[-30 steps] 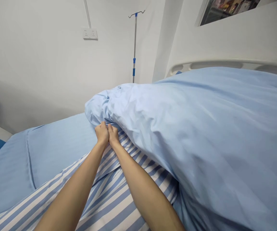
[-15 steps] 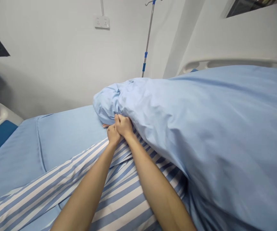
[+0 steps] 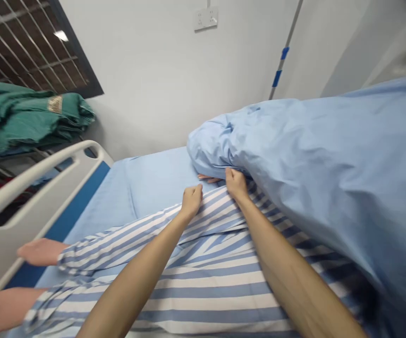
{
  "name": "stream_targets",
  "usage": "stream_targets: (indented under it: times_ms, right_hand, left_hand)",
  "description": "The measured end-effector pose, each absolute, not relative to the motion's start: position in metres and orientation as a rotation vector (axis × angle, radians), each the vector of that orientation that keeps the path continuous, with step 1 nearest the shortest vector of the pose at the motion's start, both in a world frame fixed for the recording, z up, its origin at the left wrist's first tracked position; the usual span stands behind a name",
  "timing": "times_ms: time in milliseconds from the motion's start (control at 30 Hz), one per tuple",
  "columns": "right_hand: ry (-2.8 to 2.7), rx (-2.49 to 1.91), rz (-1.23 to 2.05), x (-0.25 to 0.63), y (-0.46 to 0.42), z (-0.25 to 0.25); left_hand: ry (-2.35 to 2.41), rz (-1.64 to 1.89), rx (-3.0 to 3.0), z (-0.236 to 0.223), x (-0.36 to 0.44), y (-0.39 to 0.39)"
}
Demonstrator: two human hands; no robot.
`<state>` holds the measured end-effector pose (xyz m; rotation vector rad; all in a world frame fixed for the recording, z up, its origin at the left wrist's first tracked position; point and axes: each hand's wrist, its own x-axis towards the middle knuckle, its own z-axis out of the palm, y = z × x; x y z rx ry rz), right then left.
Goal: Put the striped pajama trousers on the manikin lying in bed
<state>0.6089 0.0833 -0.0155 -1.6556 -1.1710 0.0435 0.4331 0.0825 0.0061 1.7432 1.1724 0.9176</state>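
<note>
My right hand [image 3: 236,183] is closed on the lower edge of a light blue quilt [image 3: 301,155], which lies bunched over the upper part of a figure in bed. My left hand [image 3: 192,199] is a fist above the figure's blue-and-white striped trousers [image 3: 210,291], apart from the quilt. What it holds, if anything, is hidden. Fingers of the figure's hand [image 3: 208,179] show beneath the quilt's edge, just left of my right hand. Two bare feet [image 3: 42,252] stick out of the trouser legs at the left; whether this is a person or a manikin I cannot tell.
Blue sheet [image 3: 160,173] covers the mattress. A pale footboard [image 3: 48,173] with a blue panel closes off the left end. Behind it are folded green cloths [image 3: 30,115] below a barred window [image 3: 30,42]. A drip stand [image 3: 287,37] and a wall socket [image 3: 206,19] are beyond the bed.
My hands were together at the quilt's edge; the left has come away leftward while the right stays there. The view has swung left, bringing the feet and more of the footboard into sight.
</note>
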Motion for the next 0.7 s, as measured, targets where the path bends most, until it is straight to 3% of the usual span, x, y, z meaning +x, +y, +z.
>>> stream_targets:
  times_ms: [200, 333, 533, 700]
  right_hand:
    - [-1.207, -1.748, 0.019, 0.605, 0.083, -0.018]
    - [-1.259, -1.881, 0.031, 0.602, 0.084, -0.015]
    - [-1.343, -2.214, 0.091, 0.586, 0.074, 0.009]
    - [-1.369, -2.124, 0.062, 0.528, 0.044, 0.015]
  left_hand:
    - [1.564, 0.919, 1.774, 0.042, 0.193, 0.010]
    - [1.781, 1.009, 1.674, 0.024, 0.079, -0.040]
    - [2.086, 1.036, 1.764, -0.027, 0.039, -0.049]
    - [2.296, 0.882, 1.893, -0.037, 0.041, -0.042]
